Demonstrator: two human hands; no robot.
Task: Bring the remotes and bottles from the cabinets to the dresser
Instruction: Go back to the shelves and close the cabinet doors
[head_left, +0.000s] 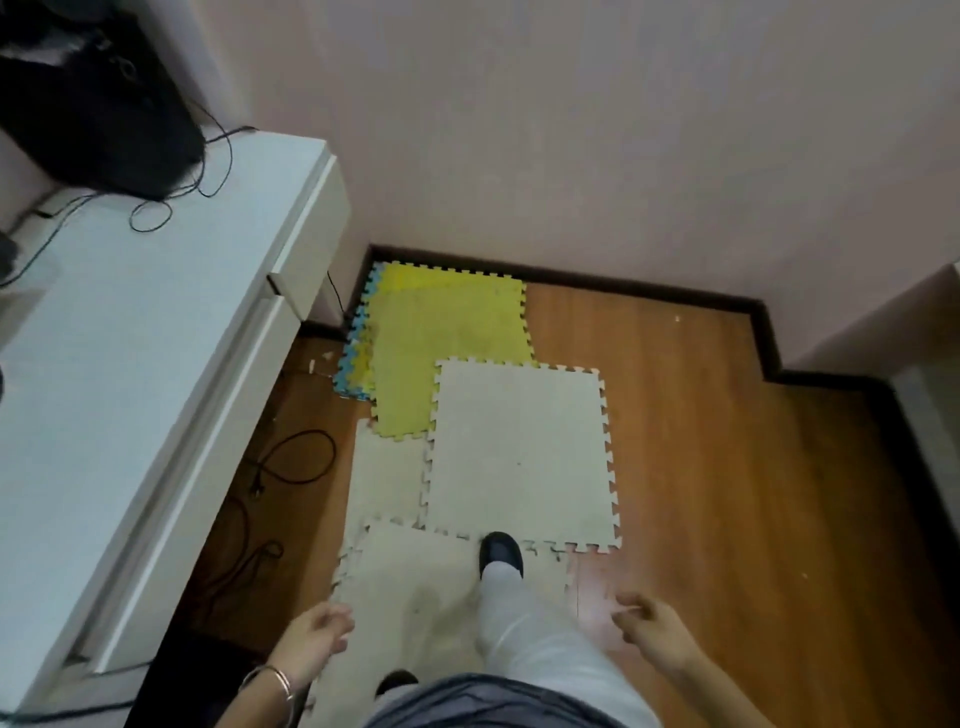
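No remote or bottle shows in the head view. My left hand (317, 636) hangs low at the bottom left, fingers loosely curled and apart, holding nothing; a metal bangle circles its wrist. My right hand (647, 626) hangs at the bottom right, also loosely curled and holding nothing. A long white dresser (130, 364) with drawer fronts runs along the left side, to the left of my left hand. My leg in pale trousers and a dark shoe (501, 553) steps onto the foam mats between the hands.
Interlocking foam mats lie on the wooden floor: white ones (519, 457) in the middle, yellow ones (441, 338) toward the pink wall (571, 130). A black object (93, 98) and thin cables sit on the dresser's far end. Dark cables (291, 457) trail on the floor beside the dresser.
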